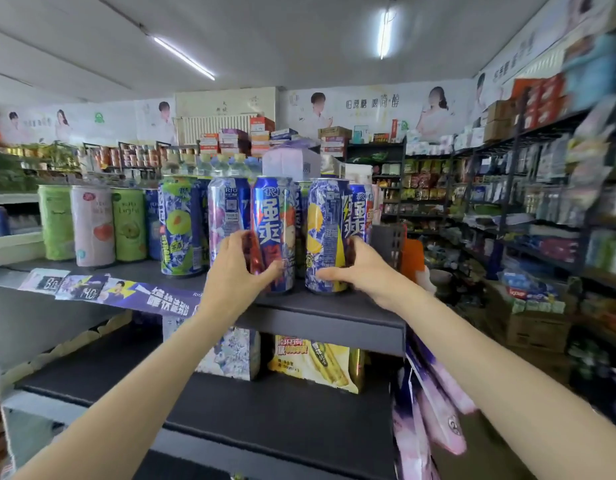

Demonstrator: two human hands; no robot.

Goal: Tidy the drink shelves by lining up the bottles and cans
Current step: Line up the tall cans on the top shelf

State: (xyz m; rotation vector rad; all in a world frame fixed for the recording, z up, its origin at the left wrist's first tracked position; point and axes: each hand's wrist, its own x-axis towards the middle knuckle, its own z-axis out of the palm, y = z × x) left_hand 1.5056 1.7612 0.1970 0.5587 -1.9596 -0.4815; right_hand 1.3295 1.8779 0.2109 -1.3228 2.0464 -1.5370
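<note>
The left hand (242,263) is gripping a red and blue can (273,233) at the shelf (330,320) front edge. The right hand (356,268) is gripping a yellow and blue can (325,233) beside it. Farther left, the green and pink cans (92,225) are standing in a row. The front cans are probably still needing lining up.

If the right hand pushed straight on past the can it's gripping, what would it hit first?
Probably the blue can standing right behind the yellow-and-blue can that the right hand grips; depth is hard to judge here.
</note>
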